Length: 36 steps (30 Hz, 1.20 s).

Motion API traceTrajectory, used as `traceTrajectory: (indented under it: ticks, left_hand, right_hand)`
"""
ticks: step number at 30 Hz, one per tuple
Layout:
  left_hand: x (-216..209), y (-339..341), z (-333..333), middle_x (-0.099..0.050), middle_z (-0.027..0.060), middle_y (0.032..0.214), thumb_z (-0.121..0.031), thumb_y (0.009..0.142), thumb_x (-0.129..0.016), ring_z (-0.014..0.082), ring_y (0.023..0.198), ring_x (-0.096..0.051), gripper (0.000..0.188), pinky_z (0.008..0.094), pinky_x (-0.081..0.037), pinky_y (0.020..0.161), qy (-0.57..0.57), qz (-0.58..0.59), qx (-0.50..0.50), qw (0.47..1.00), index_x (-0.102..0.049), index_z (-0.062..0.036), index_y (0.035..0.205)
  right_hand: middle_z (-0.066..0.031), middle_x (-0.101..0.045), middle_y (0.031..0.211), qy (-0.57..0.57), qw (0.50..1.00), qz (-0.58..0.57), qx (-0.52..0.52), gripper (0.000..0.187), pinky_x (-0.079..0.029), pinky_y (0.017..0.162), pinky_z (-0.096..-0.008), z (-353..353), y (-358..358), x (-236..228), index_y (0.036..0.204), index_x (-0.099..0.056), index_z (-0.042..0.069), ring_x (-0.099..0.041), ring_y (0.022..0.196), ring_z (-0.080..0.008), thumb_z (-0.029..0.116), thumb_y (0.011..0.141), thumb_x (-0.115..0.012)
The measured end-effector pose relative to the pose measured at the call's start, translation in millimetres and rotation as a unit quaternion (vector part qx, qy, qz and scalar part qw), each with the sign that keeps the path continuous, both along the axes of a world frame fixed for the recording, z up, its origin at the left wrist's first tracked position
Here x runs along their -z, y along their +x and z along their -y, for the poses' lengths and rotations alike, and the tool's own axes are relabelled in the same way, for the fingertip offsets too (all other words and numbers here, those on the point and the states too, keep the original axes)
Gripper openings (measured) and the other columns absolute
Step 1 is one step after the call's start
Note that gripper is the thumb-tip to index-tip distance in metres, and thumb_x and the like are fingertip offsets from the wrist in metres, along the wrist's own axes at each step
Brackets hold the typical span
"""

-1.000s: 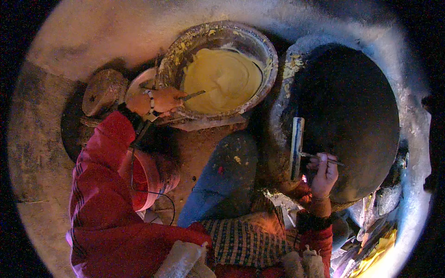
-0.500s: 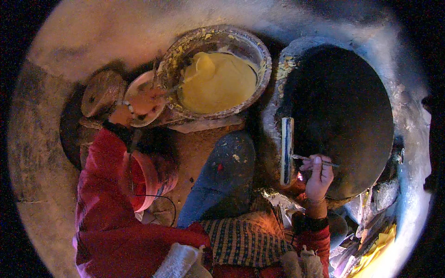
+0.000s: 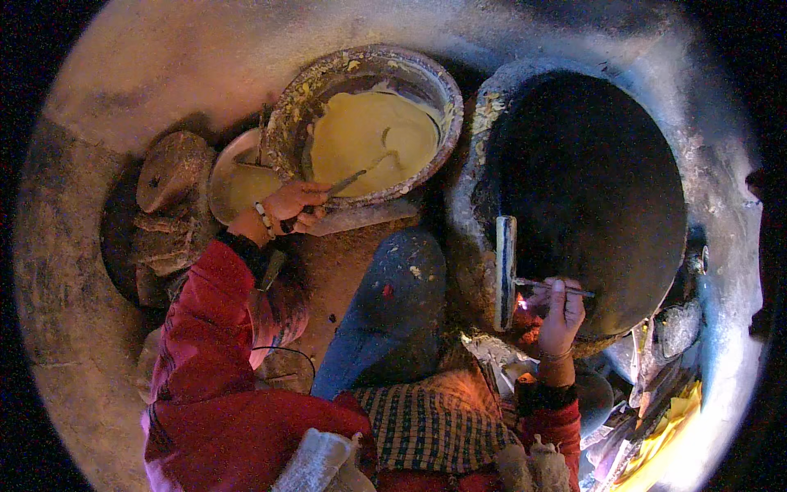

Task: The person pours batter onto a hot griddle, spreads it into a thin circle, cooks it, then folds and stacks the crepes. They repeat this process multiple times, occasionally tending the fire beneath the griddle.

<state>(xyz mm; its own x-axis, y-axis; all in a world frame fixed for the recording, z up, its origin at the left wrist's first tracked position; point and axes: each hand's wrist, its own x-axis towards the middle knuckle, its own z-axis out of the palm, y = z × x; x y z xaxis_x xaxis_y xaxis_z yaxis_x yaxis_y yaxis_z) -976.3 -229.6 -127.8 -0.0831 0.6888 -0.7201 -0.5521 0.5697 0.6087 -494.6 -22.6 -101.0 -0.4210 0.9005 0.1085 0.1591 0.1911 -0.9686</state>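
My left hand is closed round the handle of a ladle, whose far end lies in yellow batter. A wide, batter-crusted basin holds that batter. At the right, a large round black griddle sits on a clay stove. My right hand grips the thin stick of a T-shaped batter spreader. The spreader's pale crossbar is over the griddle's left edge. The ladle's bowl is mostly hidden by batter.
A shallow bowl stands left of the basin, beside a brown lump. A reddish bucket is below my left forearm. Embers glow under the griddle's near edge. Yellow sheets and firewood lie at the lower right.
My left hand has moved right and nearer to me, from over the shallow bowl to the basin's near rim. The ladle's bowl has sunk into the batter. My right hand has hardly moved.
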Motion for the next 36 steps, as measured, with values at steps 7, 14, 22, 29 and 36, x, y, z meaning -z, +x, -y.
traceTrajectory:
  ticks: [7,14,22,29,36]
  left_hand:
    - [6.4,19.2,6.7,-0.054,0.0042,0.076,-0.016,0.098,-0.054,0.0099,0.047,-0.039,0.037,0.0238,-0.033,0.037,0.058,0.088,-0.050,0.993,-0.047,-0.0180,0.134]
    - [-0.1,22.7,27.0,-0.053,0.0040,0.075,-0.014,0.099,-0.051,0.0108,0.046,-0.040,0.026,0.0248,-0.034,0.037,0.098,0.140,-0.071,0.983,-0.056,-0.0224,0.123]
    - [-41.6,42.1,22.3,-0.053,0.0053,0.075,-0.012,0.098,-0.051,0.0105,0.046,-0.040,0.032,0.0248,-0.031,0.036,0.070,-0.012,-0.120,0.990,-0.050,-0.0202,0.129]
    - [-151.5,75.0,-12.3,-0.053,0.0045,0.075,-0.013,0.097,-0.053,0.0082,0.045,-0.038,0.037,0.0232,-0.030,0.037,0.131,-0.155,-0.028,0.979,-0.047,-0.0156,0.133]
    - [-230.1,141.6,-103.2,-0.048,0.0017,0.072,-0.018,0.098,-0.054,0.0060,0.044,-0.034,0.035,0.0199,-0.026,0.037,0.180,-0.100,0.084,0.975,-0.049,-0.0168,0.132]
  right_hand:
    - [-0.0063,-0.065,0.082,-0.014,1.000,-0.026,0.011,0.013,-0.053,0.061,-0.0287,4.0,15.6,-6.0,0.095,-0.059,0.001,-0.063,0.070,-0.0127,0.010,0.099,-0.050]
    - [-0.0050,-0.064,0.079,0.022,0.996,0.030,0.076,0.015,-0.051,0.064,-0.0280,8.1,38.6,2.9,0.088,-0.061,0.002,-0.060,0.068,-0.0117,0.010,0.098,-0.053]
    - [-0.0082,-0.063,0.078,0.016,0.999,-0.004,0.050,0.019,-0.053,0.059,-0.0271,10.1,65.9,1.2,0.097,-0.058,0.001,-0.061,0.064,-0.0134,0.016,0.101,-0.047]
    - [-0.0081,-0.064,0.078,-0.019,0.994,-0.045,0.101,0.020,-0.052,0.061,-0.0275,16.3,92.5,-12.6,0.097,-0.058,0.001,-0.061,0.065,-0.0134,0.018,0.101,-0.048]
    - [-0.0053,-0.064,0.085,0.056,0.987,-0.045,0.146,0.013,-0.047,0.073,-0.0272,33.0,154.4,-15.0,0.096,-0.063,0.001,-0.057,0.076,-0.0132,0.009,0.097,-0.053]
